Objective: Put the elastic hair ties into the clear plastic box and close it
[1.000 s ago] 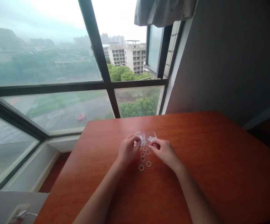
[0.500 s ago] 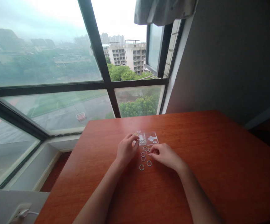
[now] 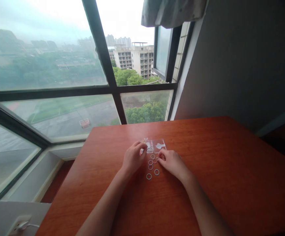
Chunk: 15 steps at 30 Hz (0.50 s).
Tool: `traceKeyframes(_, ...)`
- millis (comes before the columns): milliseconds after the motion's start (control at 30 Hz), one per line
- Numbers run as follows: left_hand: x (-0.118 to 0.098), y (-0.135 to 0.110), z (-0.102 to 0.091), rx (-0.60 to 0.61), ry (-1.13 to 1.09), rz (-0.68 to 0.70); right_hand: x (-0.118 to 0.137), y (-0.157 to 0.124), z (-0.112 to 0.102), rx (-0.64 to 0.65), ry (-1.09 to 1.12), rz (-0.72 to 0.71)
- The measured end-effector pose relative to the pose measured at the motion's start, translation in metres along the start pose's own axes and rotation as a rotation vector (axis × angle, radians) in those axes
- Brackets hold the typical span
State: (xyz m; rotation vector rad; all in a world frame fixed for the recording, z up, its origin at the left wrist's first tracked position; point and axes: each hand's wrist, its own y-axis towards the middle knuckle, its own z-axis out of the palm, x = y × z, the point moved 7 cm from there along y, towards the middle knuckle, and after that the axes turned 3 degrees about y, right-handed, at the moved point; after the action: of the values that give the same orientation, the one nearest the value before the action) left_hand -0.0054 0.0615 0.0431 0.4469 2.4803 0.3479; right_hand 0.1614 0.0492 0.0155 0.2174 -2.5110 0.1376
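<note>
A small clear plastic box (image 3: 149, 143) lies opened out near the far middle of the table, with some rings inside and its clear lid (image 3: 160, 146) spread to the right. My left hand (image 3: 134, 156) is closed at the box's left side, thumb and bent fingers on its edge and hiding part of it. Several thin pale rings lie on the tabletop in front of the box, among them a near ring (image 3: 148, 176) and another ring (image 3: 156, 172). My right hand (image 3: 171, 163) pinches a ring (image 3: 157, 158) at the right of this group, its fingertips partly covering it.
The reddish-brown wooden table (image 3: 221, 157) stretches to both sides. A large window with a dark frame (image 3: 83, 90) stands behind it, and a grey wall (image 3: 228, 65) rises at the right. At the lower left, a white plug (image 3: 23, 225) sits in a wall socket.
My right hand has shifted slightly left and away from me, its fingers closing at the right-hand ring. The left hand stays at the box. The view has moved a little.
</note>
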Motion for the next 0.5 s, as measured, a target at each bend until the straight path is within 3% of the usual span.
traceKeyframes(267,-0.007,0.000,0.001,0.029,-0.019,0.032,0.002,0.001,0.000,-0.017,0.034,-0.034)
traceKeyframes(500,-0.023,-0.002,0.009,0.152,-0.147,0.143,0.010,0.001,-0.009,-0.093,0.209,-0.118)
